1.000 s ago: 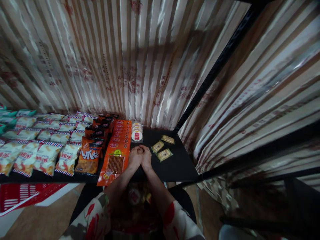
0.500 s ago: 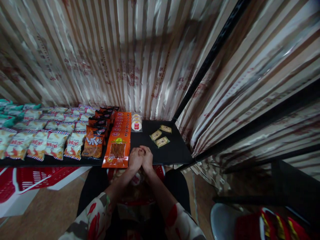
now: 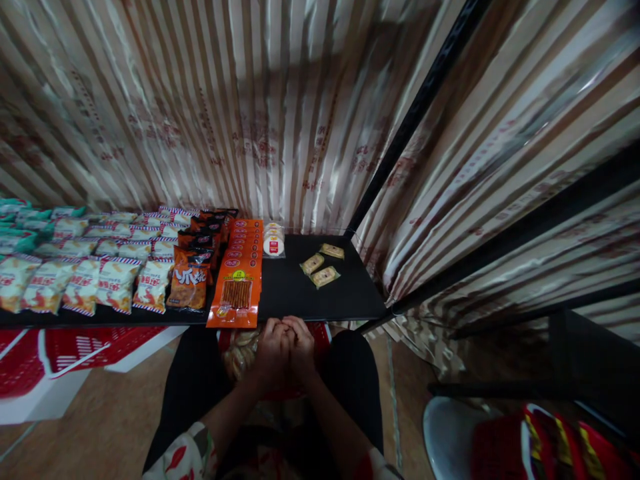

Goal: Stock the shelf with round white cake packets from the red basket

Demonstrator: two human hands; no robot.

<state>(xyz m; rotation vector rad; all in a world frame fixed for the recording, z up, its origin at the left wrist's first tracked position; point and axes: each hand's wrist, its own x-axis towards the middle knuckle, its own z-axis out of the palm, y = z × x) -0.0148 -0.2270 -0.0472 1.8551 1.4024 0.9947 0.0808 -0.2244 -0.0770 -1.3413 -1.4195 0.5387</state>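
Observation:
My left hand (image 3: 273, 350) and my right hand (image 3: 301, 345) are pressed together just below the front edge of the black shelf (image 3: 285, 300). Their fingers curl inward, and whatever lies between them is hidden. Beneath both hands is a red basket (image 3: 323, 337) between my knees, with clear-wrapped brownish items (image 3: 240, 357) in it. Nearest on the shelf, to the left, lies a row of overlapping orange snack packets (image 3: 235, 293). Several small wrapped biscuits (image 3: 325, 275) lie loose on the right part of the shelf. Round white packets (image 3: 273, 247) stand behind, beside the orange row.
Left along the shelf are dark orange bags (image 3: 189, 283), white shrimp-snack bags (image 3: 117, 283) and green bags (image 3: 17, 237). A black post (image 3: 395, 170) rises at the right corner. Striped sheeting (image 3: 280, 113) hangs behind. Red baskets (image 3: 75, 350) stand below left; a pale stool (image 3: 445, 433) is at lower right.
Both hands have drawn back together from the shelf's front edge toward my lap, over the red basket. The packets on the shelf keep their arrangement; the view has shifted slightly.

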